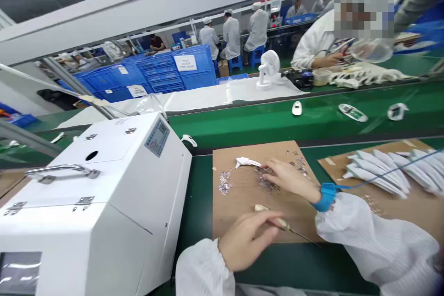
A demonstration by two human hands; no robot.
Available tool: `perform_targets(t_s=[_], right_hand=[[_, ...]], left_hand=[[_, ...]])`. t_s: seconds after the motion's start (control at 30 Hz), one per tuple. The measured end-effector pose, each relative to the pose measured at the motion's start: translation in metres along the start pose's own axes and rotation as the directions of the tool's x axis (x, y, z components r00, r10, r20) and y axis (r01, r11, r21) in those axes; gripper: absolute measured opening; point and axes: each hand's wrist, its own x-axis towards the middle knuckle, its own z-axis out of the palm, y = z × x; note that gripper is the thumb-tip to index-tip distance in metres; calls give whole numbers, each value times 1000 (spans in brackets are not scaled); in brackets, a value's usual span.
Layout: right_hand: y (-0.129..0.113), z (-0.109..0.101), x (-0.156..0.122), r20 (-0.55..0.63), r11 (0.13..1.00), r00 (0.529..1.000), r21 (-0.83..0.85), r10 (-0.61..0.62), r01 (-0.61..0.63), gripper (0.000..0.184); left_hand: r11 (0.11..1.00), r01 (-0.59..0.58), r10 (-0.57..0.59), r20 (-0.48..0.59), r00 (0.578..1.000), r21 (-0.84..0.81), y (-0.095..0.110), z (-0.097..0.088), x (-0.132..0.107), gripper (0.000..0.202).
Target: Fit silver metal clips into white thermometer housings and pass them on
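My left hand (244, 239) is over the near part of a brown cardboard sheet (239, 215), thumb apart from its stretched fingers. Under its fingertips lies a screwdriver-like tool (285, 225) with a pale handle and a long thin metal shaft; the fingers hide part of the handle. Farther up, my right hand (291, 179), wearing a blue wrist strap (326, 197), reaches to a pile of small shiny metal pieces (268, 182), fingers apart. Just left of its fingertips lies a white curved plastic part (247, 162). A smaller heap of metal pieces (225, 183) lies at the sheet's left.
A big white machine (138, 194) with a metal handle fills the left. Several white plastic housings (378, 171) lie on another cardboard at right. Behind runs a green conveyor belt (236, 122) carrying white parts. Across it are a small fan (268, 67) and a co-worker (315, 44).
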Motion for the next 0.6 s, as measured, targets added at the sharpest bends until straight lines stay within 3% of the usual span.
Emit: perform_targets(t_s=[0.07, 0.13, 0.17, 0.2, 0.23, 0.27, 0.33, 0.43, 0.53, 0.6], right_hand=[[-5, 9, 26, -31, 997, 999, -73, -30, 28, 25], [-8, 16, 47, -47, 994, 998, -107, -43, 38, 25], [-9, 19, 56, -55, 991, 997, -123, -49, 42, 25], [-9, 21, 63, -60, 990, 997, -137, -51, 42, 24], [-10, 22, 68, -61, 988, 997, -149, -50, 40, 22], [-11, 23, 72, -58, 987, 997, -157, -49, 40, 19], [-14, 24, 75, -50, 985, 997, -165, -55, 46, 17], [-20, 26, 72, -99, 961, 983, -246, -155, 126, 31], [-12, 34, 72, -163, 901, 930, -348, -330, 259, 43], [2, 42, 77, -167, 880, 901, -345, -400, 326, 37]], left_hand=[[1000, -2, 0, -197, 980, -9, -15, -21, 23, 34], [999, 40, -41, -412, 910, -11, -34, -53, 52, 28], [996, 91, -87, -538, 839, -20, -43, -73, 68, 27], [985, 173, -146, -681, 718, -29, -51, -94, 83, 28], [956, 288, -217, -794, 568, -56, -58, -116, 98, 32], [935, 344, -254, -841, 477, -87, -63, -137, 112, 39], [907, 397, -299, -881, 366, -142, -72, -172, 136, 52], [890, 407, -349, -882, 317, -206, -82, -200, 162, 61], [882, 378, -405, -862, 304, -282, -95, -207, 175, 61], [893, 314, -417, -856, 305, -323, -105, -208, 178, 58]])
